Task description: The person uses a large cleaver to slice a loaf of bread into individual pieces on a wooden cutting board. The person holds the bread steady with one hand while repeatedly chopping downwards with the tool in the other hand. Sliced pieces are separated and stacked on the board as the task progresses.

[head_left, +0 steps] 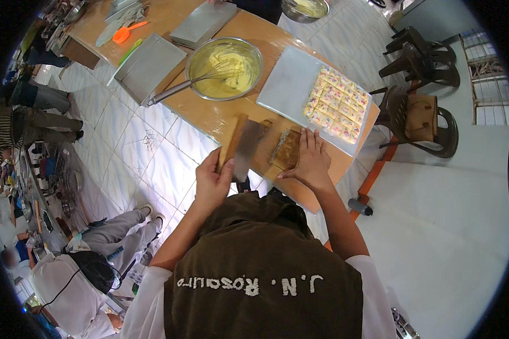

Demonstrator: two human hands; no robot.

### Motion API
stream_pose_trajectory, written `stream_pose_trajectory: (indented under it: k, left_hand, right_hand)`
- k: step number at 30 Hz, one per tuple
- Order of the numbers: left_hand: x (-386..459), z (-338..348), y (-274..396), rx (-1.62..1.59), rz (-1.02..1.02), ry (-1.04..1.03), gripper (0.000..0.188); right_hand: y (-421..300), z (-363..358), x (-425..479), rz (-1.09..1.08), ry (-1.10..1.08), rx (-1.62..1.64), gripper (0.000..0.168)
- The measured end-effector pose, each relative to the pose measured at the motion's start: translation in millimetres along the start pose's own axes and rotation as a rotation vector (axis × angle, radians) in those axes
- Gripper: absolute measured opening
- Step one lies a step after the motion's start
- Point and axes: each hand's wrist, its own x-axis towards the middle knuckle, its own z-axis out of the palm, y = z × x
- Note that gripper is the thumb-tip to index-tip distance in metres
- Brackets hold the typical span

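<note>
My left hand (pixel 214 176) grips a bench scraper (pixel 248 146) by its wooden handle. The wide metal blade is raised and tilted over the table's near edge. To its right lies a brown rectangular slab (pixel 287 150) with a pale, speckled left edge; what it is made of is unclear. My right hand (pixel 311 159) rests with spread fingers over the slab's right side, hiding that part. A small brown scrap (pixel 265 126) lies behind the blade. Past my right hand, a metal sheet pan (pixel 282 87) carries a pale cake cut into squares (pixel 337 104) with coloured bits on top.
A steel bowl (pixel 256 80) of yellow batter holds a whisk (pixel 174 91). Rectangular metal pans (pixel 152 63) and an orange scoop (pixel 122 34) sit at the far left of the table (pixel 199 123). Plastic chairs (pixel 441 135) stand right; people (pixel 123 237) are at left.
</note>
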Motion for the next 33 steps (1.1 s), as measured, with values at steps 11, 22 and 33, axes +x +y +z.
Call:
stream_pose_trajectory:
  k: [11, 22, 33]
  left_hand:
    - [3.1, 96.5, 34.3, 0.506, 0.313, -0.201, 0.048]
    - [-11.8, 119.9, 37.4, 0.662, 0.218, -0.463, 0.063]
    - [6.9, 110.9, 27.7, 0.485, 0.184, -0.204, 0.047]
  right_hand:
    - [19.9, 37.9, 8.6, 0.003, 0.016, 0.052, 0.097]
    - [58.4, 70.1, 5.3, 0.086, -0.017, 0.591, 0.056]
    - [38.4, 45.5, 10.2, -0.049, -0.014, -0.069, 0.098]
